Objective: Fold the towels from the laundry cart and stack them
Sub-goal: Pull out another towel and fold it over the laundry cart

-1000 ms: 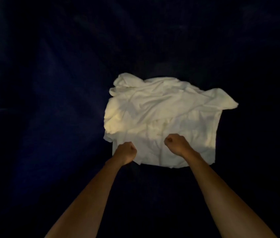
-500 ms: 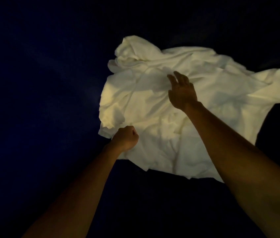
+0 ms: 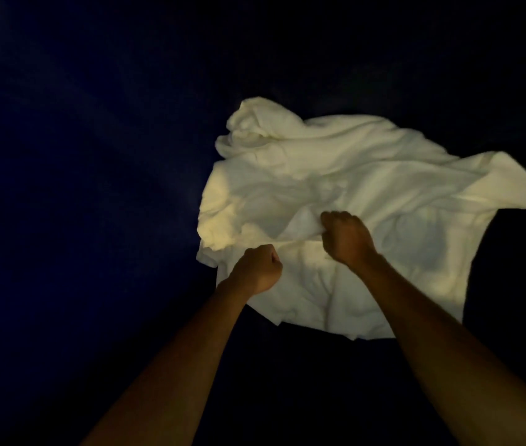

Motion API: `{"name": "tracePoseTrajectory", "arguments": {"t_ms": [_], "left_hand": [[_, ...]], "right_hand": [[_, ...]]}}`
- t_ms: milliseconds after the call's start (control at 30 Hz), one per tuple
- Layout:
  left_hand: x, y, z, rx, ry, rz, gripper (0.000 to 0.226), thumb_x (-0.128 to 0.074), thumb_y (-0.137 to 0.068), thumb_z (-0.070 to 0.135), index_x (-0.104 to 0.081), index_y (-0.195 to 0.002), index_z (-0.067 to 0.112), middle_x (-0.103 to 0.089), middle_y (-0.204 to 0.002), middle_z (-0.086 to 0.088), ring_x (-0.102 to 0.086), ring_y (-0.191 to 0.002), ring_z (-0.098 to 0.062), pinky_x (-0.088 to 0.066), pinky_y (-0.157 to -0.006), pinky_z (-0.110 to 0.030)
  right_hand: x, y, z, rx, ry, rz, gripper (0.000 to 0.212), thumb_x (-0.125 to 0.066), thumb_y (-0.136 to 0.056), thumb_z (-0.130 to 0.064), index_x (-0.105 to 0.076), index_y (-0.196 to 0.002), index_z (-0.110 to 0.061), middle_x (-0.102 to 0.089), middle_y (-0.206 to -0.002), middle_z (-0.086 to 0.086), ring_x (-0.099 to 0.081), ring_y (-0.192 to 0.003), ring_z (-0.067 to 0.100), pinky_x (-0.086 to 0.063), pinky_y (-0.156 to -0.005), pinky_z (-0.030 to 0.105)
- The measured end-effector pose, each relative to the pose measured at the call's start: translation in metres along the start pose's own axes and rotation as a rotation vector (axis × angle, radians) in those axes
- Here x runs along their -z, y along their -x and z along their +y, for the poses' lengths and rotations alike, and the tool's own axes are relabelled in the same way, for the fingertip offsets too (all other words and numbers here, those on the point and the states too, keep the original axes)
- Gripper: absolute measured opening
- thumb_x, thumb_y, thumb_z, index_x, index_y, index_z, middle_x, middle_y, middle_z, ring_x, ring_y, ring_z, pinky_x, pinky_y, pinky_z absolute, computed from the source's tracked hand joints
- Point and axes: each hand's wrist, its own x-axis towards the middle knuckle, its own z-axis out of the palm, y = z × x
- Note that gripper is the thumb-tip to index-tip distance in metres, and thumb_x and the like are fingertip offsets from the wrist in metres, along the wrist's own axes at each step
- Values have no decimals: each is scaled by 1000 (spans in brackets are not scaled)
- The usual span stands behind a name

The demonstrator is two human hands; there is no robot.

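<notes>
Right hand: fingers curled tight, pinching a raised fold of the crumpled white cloth towel. The fold stands up as a small peak at the knuckles, roughly mid-towel, slightly toward the near side.

Left hand: closed fist on the towel's near-left part, just inside its edge, fingers curled into the cloth. The fingertips are hidden under the fist, so how much fabric it holds is unclear.

The hands sit close together but apart, with the left one nearer the camera than the right. Both forearms are bare and run in from the bottom of the frame, the right one crossing over the towel's near edge.

The towel is spread out but heavily wrinkled. There's a bunched lump at its far-left corner and a flat pointed corner sticking out on its right side. The near edge is uneven. Warm light falls on the towel's left and near parts.

Under and all around the towel is a dark navy-blue surface with faint creases. It's too dim to tell what kind of surface it is.
</notes>
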Motion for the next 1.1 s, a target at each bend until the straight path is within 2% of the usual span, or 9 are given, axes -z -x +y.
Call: {"name": "tracePoseTrajectory", "arguments": {"t_ms": [67,167,267,467,533,633,767,900,1100], "left_hand": [[3,18,16,-52,5,50,21,-44,-95,13,-57,-110,5,-61,-114,-13,-56,-107,-28,-44,-86,-31],[10,58,44,-119,55,132,32,-50,-92,9,-48,-124,8,-48,-122,-13,-50,-113,-27,-44,-94,-36],[20,102,66,-165,64,114,50,-57,-88,12,-37,-134,15,-40,-126,-10,-43,-117,-26,-42,-98,-39],[38,194,101,-252,-3,120,75,-64,-84,20,-21,-146,21,-37,-138,-5,-38,-125,-24,-37,-104,-41],[44,222,114,-312,13,173,77,-67,-83,24,-22,-145,24,-37,-139,-2,-38,-124,-21,-38,-104,-41],[47,256,134,-424,25,282,65,-65,-82,28,-34,-139,24,-44,-135,0,-43,-121,-20,-42,-99,-42],[52,297,159,-479,-89,320,33,-58,-86,29,-56,-117,18,-62,-111,-3,-59,-102,-25,-49,-87,-43],[43,338,170,-480,-163,354,29,-61,-88,26,-58,-116,19,-65,-108,-1,-62,-98,-21,-49,-83,-34],[30,401,193,-519,-118,435,17,-53,-91,17,-55,-108,14,-66,-101,-6,-62,-92,-26,-50,-73,-37]], "right_hand": [[10,28,-3,65,-40,54,31,-37,-68,-20,-61,-77,-1,-59,-77,21,-60,-72,40,-51,-61,39],[39,77,-17,82,-136,90,16,-51,-70,-17,-58,-72,-3,-61,-96,19,-58,-84,37,-51,-73,38],[76,120,-46,0,-355,128,10,-53,-78,-10,-54,-72,-2,-60,-78,16,-58,-71,29,-51,-60,36],[166,185,-97,-105,-497,259,26,-55,-86,0,-38,-70,-13,-37,-64,-10,-43,-62,15,-34,-56,28],[196,205,-110,-101,-504,293,28,-56,-87,-3,-37,-69,-13,-37,-63,-10,-40,-59,12,-31,-53,21],[233,236,-130,-52,-546,346,33,-58,-84,-1,-34,-67,-15,-37,-60,-10,-36,-54,7,-31,-50,14],[261,281,-140,-28,-632,415,45,-60,-83,-2,-26,-64,-26,-35,-57,-9,-37,-53,9,-30,-49,16],[285,328,-135,4,-660,466,35,-57,-84,-18,-29,-66,-28,-39,-59,-10,-38,-52,6,-34,-50,15],[317,385,-109,-10,-634,482,22,-62,-88,-12,-41,-87,-19,-48,-75,-9,-51,-67,2,-38,-58,10]]}}
